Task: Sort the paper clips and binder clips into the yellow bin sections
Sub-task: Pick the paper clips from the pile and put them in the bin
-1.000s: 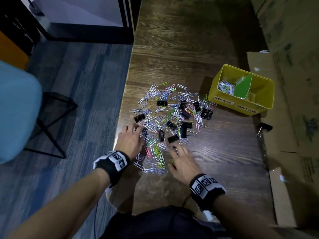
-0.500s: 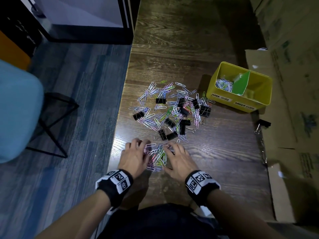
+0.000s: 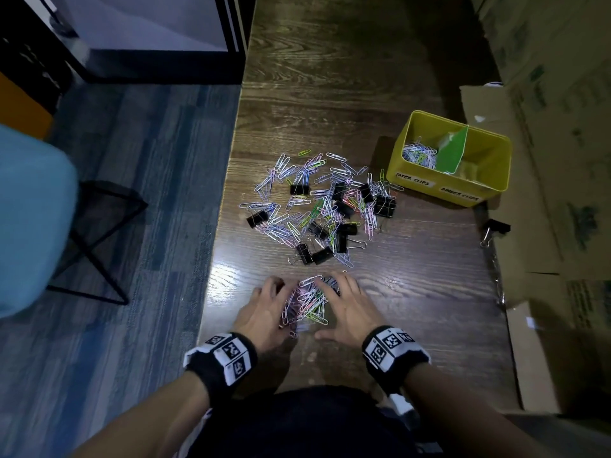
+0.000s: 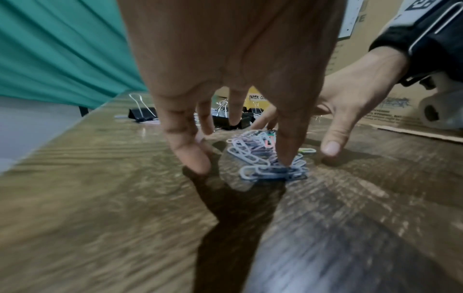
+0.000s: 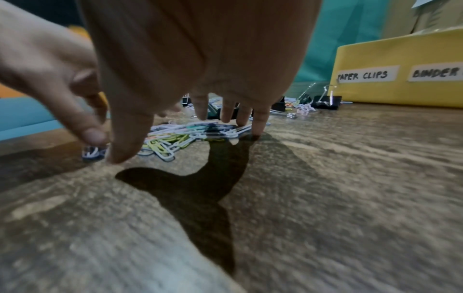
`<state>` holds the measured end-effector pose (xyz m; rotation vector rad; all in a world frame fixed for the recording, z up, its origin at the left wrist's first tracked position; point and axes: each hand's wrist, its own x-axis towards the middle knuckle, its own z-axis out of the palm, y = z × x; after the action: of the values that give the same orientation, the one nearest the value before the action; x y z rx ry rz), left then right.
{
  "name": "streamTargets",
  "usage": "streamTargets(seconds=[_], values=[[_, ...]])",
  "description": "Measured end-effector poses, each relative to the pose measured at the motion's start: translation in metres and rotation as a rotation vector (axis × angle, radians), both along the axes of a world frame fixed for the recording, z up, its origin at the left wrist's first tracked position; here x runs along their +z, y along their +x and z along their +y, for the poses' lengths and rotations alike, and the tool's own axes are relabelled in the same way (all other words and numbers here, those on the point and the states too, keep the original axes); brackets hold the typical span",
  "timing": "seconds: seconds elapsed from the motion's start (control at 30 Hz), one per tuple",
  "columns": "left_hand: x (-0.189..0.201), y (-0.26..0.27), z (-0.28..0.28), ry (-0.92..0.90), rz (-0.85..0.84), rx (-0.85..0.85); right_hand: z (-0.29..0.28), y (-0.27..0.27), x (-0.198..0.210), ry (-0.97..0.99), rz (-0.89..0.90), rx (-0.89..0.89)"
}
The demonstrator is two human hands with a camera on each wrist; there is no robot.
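Coloured paper clips and black binder clips lie mixed in a main pile [image 3: 317, 206] at mid-table. A small heap of paper clips [image 3: 305, 302] [image 4: 260, 158] [image 5: 175, 138] sits apart, near the front edge. My left hand [image 3: 264, 309] [image 4: 238, 59] and right hand [image 3: 347, 309] [image 5: 188, 59] flank this heap, fingers spread, tips on the table and on the clips, holding nothing. The yellow bin [image 3: 435, 190] [image 5: 400, 53] stands at the right, labelled PAPER CLIPS and BINDER CLIPS. A green divider [image 3: 453, 150] splits it. Its left section holds paper clips [image 3: 418, 155].
One stray binder clip [image 3: 494, 228] lies at the table's right side against flattened cardboard [image 3: 529, 226]. The table's left edge [image 3: 218, 226] drops to a blue floor, where a teal chair [image 3: 29, 219] stands. Cardboard boxes line the right.
Both hands have drawn back toward the near edge and closer together. They dragged a batch of paper clips out of the main pile into a tight heap between them.
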<state>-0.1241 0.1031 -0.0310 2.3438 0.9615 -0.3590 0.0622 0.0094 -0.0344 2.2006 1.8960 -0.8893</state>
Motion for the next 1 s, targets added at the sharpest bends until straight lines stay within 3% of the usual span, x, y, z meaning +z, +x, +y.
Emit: streamTargets(seconds=[0.37, 0.57, 0.83, 1.0], values=[[-0.016, 0.045, -0.01, -0.063, -0.1, -0.023, -0.001, 0.01, -0.005, 0.068, 0.074, -0.1], [-0.014, 0.039, 0.009, -0.087, -0.142, -0.053, -0.006, 0.032, -0.009, 0.07, 0.155, -0.115], [-0.002, 0.035, 0.03, -0.3, -0.214, 0.201, -0.005, 0.052, 0.002, 0.234, 0.337, -0.279], [0.008, 0.032, 0.043, -0.574, -0.233, 0.378, -0.01, 0.07, 0.013, 0.265, 0.503, -0.427]])
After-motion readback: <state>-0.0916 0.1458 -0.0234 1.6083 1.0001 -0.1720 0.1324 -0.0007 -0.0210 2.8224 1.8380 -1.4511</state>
